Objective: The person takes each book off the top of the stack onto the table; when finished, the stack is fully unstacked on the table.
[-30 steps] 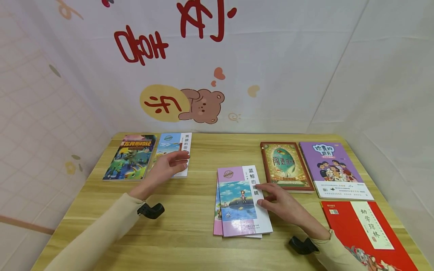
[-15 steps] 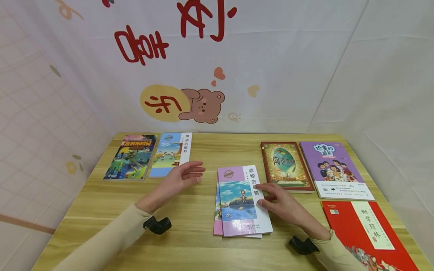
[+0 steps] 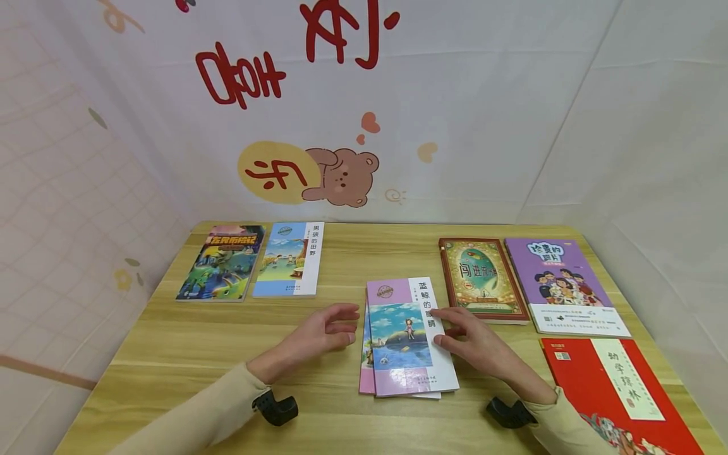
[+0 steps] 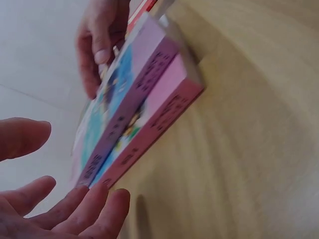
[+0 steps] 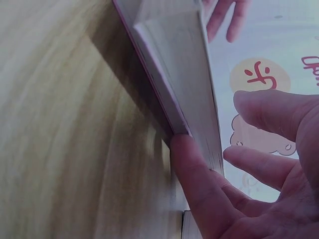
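Observation:
Two thin paperback books lie stacked on the wooden table, slightly askew. The upper book has a lilac, blue and white cover; the lower pink book shows only along its left and bottom edges. My right hand is at the stack's right side, and in the right wrist view its fingertips touch the page edges. Close to the left side, my left hand holds nothing. In the left wrist view its fingers are loosely extended near the two spines; whether they touch cannot be told.
At back left lie a dinosaur-cover book and a blue-and-white book. To the right are a brown-framed green book, a purple book and a large red book. A printed white curtain stands behind the table.
My left hand has moved right and toward me, away from the blue-and-white book to the stack's left side. My right hand has stayed at the stack's right edge.

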### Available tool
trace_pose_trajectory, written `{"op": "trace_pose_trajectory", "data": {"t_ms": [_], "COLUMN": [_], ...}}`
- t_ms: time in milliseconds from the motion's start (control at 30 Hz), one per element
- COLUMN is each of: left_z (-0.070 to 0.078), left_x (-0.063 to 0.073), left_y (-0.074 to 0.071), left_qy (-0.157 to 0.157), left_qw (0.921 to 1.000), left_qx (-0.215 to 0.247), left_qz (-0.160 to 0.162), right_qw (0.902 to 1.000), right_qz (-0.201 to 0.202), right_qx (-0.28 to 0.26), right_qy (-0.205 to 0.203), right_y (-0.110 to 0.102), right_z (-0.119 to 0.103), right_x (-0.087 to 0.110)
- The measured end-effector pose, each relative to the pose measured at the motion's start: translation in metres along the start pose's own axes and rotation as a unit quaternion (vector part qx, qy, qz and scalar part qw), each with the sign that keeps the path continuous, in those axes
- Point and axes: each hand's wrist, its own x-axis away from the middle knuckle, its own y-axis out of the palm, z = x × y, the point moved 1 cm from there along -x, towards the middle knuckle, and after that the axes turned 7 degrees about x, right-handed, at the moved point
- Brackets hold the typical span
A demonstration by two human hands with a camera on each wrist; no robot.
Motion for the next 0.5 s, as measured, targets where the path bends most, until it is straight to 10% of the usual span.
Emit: {"op": "trace_pose_trajectory", "data": {"t_ms": [500], "left_z": [-0.015], "left_x": [0.0], "left_y": [0.016], "left_qy": [-0.029], "left_qw": [0.9982], "left_qx": [0.052], "left_qz": [0.009], "right_qw": [1.0], "right_qz": [0.003], "right_qx": [0.008], "right_qy": [0.004], "right_y": [0.0], "right_z": [0.0], "right_x": [0.001]}}
